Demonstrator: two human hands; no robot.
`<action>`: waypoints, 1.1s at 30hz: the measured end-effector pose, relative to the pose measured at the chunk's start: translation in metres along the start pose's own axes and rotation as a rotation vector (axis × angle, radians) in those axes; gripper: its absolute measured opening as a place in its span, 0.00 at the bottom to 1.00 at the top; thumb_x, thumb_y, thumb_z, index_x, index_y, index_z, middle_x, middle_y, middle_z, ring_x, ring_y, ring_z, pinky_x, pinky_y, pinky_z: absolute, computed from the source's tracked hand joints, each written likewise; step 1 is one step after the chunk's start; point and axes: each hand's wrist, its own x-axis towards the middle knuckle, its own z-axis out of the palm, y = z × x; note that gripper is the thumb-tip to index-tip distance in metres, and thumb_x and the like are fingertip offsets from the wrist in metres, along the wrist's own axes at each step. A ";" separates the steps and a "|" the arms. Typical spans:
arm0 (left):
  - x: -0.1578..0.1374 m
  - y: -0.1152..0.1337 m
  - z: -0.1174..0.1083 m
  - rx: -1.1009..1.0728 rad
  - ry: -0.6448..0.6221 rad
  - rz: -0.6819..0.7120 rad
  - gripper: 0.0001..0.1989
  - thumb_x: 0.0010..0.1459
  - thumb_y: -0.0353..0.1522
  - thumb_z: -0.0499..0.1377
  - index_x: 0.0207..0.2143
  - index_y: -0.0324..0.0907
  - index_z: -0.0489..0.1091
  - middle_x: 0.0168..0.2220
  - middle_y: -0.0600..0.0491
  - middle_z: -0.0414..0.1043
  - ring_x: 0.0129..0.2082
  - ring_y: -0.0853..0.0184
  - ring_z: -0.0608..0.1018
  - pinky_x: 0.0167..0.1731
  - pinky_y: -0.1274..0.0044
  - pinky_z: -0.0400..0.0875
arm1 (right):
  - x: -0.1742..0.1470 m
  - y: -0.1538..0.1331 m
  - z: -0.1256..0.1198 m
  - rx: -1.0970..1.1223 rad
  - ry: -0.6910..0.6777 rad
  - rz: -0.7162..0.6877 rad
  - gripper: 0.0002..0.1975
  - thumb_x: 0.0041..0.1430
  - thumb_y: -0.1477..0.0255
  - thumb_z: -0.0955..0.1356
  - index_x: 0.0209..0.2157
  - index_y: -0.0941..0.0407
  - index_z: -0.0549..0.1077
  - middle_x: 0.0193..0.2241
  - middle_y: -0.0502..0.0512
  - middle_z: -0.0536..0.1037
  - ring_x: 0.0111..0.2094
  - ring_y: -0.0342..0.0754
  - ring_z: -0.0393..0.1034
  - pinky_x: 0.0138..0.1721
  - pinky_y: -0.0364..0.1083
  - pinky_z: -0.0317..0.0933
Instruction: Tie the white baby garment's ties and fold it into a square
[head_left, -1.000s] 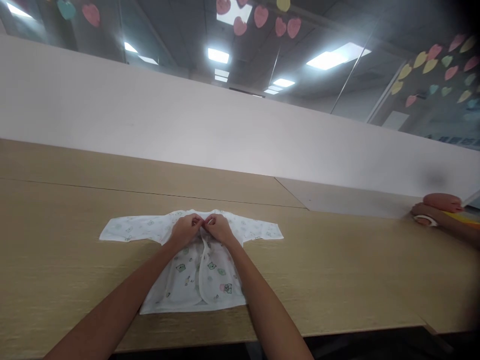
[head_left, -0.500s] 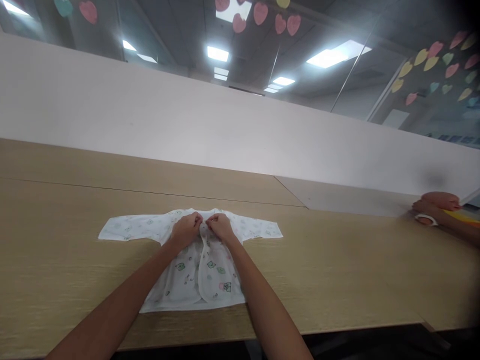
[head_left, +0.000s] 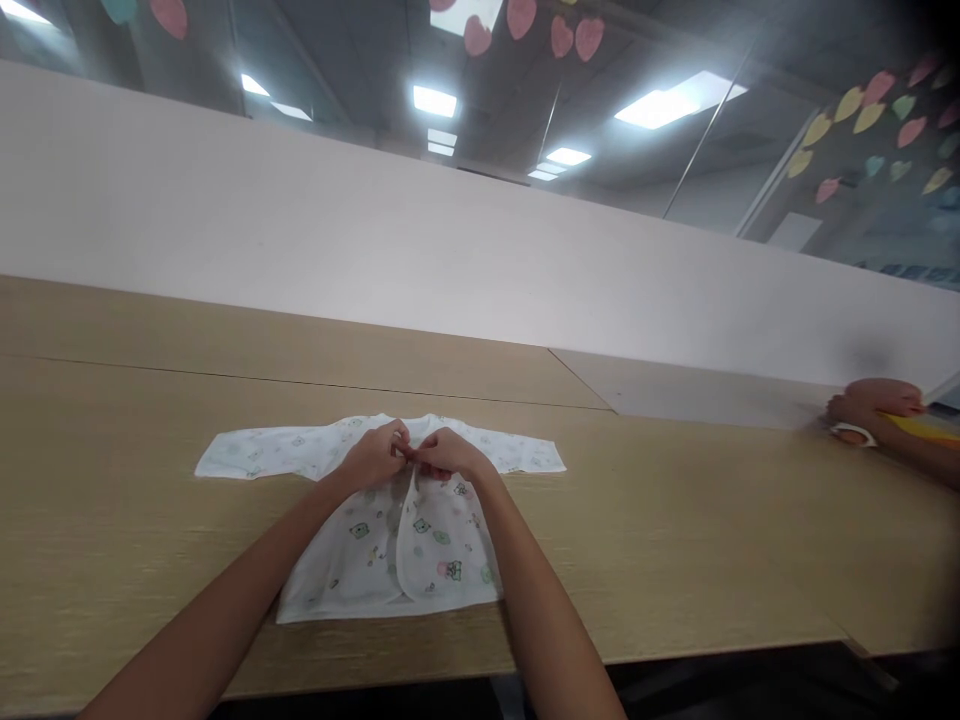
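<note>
On a worktop [head_left: 697,520], a shirt [head_left: 450,535] lies spread, seemingly for access, left hand [head_left: 376,456] and right hand [head_left: 453,454] pinching its front [head_left: 412,500].

The left hand [head_left: 376,455] and right hand [head_left: 448,452] hide the exact patch of white shirt [head_left: 442,545] pinched between their fingertips, while the forearms cover parts of its sides and run out of the bottom edge. Some of its printed figures are too small to make out. At the right, another person's arm [head_left: 911,447] partly covers a doll [head_left: 889,394], both cut off by the edge, and the desk [head_left: 675,540] blurs into a dark corner below.
</note>
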 end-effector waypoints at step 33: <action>-0.003 -0.003 -0.015 -0.554 -0.285 -0.157 0.14 0.42 0.33 0.62 0.32 0.41 0.63 0.27 0.53 0.75 0.25 0.69 0.74 0.28 0.76 0.66 | -0.008 0.001 -0.013 0.240 -0.182 -0.012 0.05 0.47 0.78 0.66 0.24 0.62 0.75 0.19 0.51 0.73 0.20 0.39 0.66 0.19 0.37 0.60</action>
